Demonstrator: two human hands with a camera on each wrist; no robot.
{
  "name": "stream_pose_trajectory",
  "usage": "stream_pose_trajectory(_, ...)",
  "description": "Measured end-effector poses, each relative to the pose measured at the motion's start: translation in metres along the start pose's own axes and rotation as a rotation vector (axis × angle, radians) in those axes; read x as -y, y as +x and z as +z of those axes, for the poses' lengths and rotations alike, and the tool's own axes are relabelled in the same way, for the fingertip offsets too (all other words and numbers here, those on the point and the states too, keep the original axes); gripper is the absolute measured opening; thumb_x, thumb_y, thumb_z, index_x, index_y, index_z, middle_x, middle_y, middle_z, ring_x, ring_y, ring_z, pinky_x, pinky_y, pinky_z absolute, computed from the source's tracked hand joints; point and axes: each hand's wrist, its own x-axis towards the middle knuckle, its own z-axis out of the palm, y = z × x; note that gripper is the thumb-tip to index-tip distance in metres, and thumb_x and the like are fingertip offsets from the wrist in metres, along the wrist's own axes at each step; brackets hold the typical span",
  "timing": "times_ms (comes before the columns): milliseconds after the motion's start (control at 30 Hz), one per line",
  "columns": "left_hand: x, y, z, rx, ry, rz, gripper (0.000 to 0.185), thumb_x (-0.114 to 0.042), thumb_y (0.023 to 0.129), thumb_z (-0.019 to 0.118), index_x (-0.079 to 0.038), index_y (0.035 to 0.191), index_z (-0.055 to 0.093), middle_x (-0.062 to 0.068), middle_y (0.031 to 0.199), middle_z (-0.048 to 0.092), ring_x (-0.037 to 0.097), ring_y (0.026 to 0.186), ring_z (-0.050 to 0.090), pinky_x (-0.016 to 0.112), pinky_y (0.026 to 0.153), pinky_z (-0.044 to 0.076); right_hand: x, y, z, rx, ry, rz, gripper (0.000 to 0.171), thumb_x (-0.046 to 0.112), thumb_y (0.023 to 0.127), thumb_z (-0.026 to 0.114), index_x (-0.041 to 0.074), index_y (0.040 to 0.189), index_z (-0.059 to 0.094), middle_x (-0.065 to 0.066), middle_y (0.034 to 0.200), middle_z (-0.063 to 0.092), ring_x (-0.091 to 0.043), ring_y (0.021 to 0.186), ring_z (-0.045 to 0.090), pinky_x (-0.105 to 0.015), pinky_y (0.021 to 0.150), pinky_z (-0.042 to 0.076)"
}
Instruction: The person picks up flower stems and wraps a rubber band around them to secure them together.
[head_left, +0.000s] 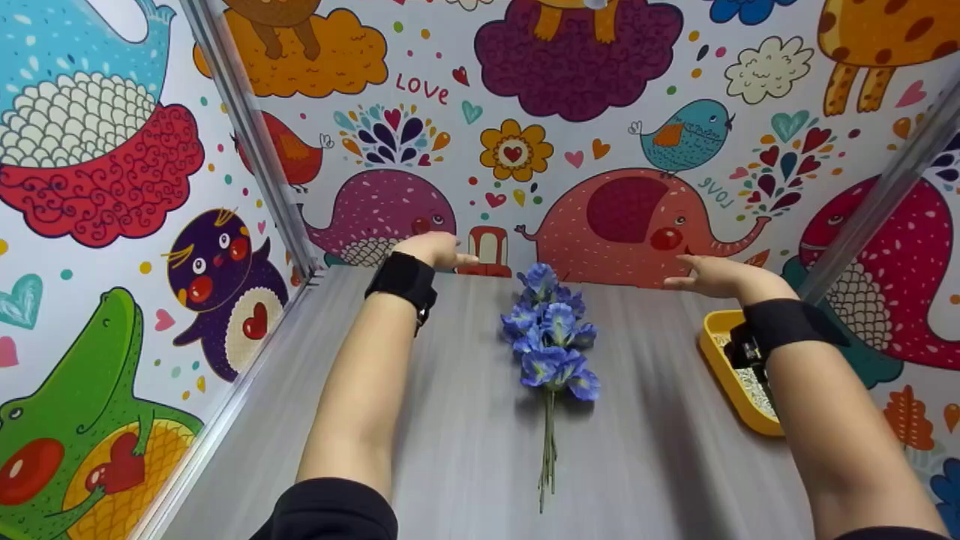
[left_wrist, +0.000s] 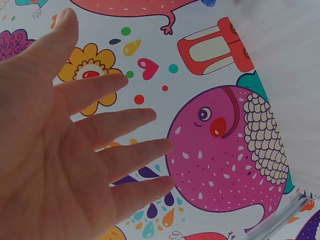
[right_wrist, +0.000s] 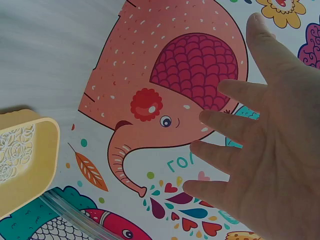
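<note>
Cartoon-papered walls (head_left: 585, 112) and a grey wood-grain table (head_left: 450, 420) from the head view; blue flower sprig (head_left: 553, 346) flat on the table midway between the forearms, blooms toward the back wall, thin green stems (head_left: 549, 457) trailing toward the body; left hand (head_left: 435, 250) and right hand (head_left: 709, 274) both raised near the far edge, fingers straight, holding nothing, well apart from the sprig; yellow tray (head_left: 720, 360) under the right wrist, partly covered. Left wrist view: left hand (left_wrist: 65, 150) spread flat, palm empty, sprig out of frame. Right wrist view: right hand (right_wrist: 265, 145) likewise spread and empty, tray corner (right_wrist: 30, 160) cut off. Probably light, soft, easily crushed at the petals; best pinched at the bunched stems; real or artificial impossible to tell.
</note>
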Motion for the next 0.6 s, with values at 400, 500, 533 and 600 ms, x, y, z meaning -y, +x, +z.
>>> stream_pose_trajectory(400, 0.0, 0.005, 0.002, 0.023, 0.004, 0.002, 0.061, -0.048, 0.1, 0.045, -0.01, 0.148, 0.038, 0.013, 0.152, 0.038, 0.03, 0.143, 0.032, 0.047, 0.116, 0.027, -0.008, -0.004, 0.005, 0.007, 0.021, 0.006, 0.1, 0.066, 0.09, 0.043, -0.008, 0.149, 0.011, -0.04, 0.148, 0.02, -0.056, 0.135, 0.023, -0.067, 0.108, 0.021)
stream_pose_trajectory(500, 0.0, 0.006, 0.003, 0.029, 0.014, -0.002, 0.061, -0.048, 0.101, 0.044, -0.01, 0.148, 0.037, 0.012, 0.152, 0.038, 0.03, 0.143, 0.032, 0.047, 0.116, 0.027, -0.01, -0.004, 0.006, -0.01, 0.018, 0.006, 0.098, 0.065, 0.091, 0.044, -0.007, 0.15, 0.013, -0.039, 0.148, 0.02, -0.055, 0.135, 0.023, -0.067, 0.109, 0.02)
stream_pose_trajectory(533, 0.0, 0.007, 0.003, 0.028, 0.015, -0.002, 0.061, -0.047, 0.101, 0.044, -0.01, 0.148, 0.037, 0.012, 0.152, 0.038, 0.03, 0.143, 0.032, 0.047, 0.116, 0.027, -0.01, -0.005, 0.006, -0.018, 0.018, 0.005, 0.097, 0.064, 0.091, 0.044, -0.007, 0.149, 0.013, -0.04, 0.148, 0.02, -0.056, 0.135, 0.022, -0.067, 0.109, 0.02)
stream_pose_trajectory(600, -0.001, 0.007, 0.003, 0.023, 0.007, -0.004, 0.06, -0.047, 0.101, 0.045, -0.011, 0.148, 0.038, 0.012, 0.153, 0.038, 0.03, 0.143, 0.032, 0.047, 0.116, 0.026, -0.012, -0.005, 0.006, -0.037, 0.011, 0.003, 0.095, 0.063, 0.092, 0.044, -0.007, 0.149, 0.015, -0.04, 0.148, 0.019, -0.056, 0.135, 0.021, -0.068, 0.108, 0.019)
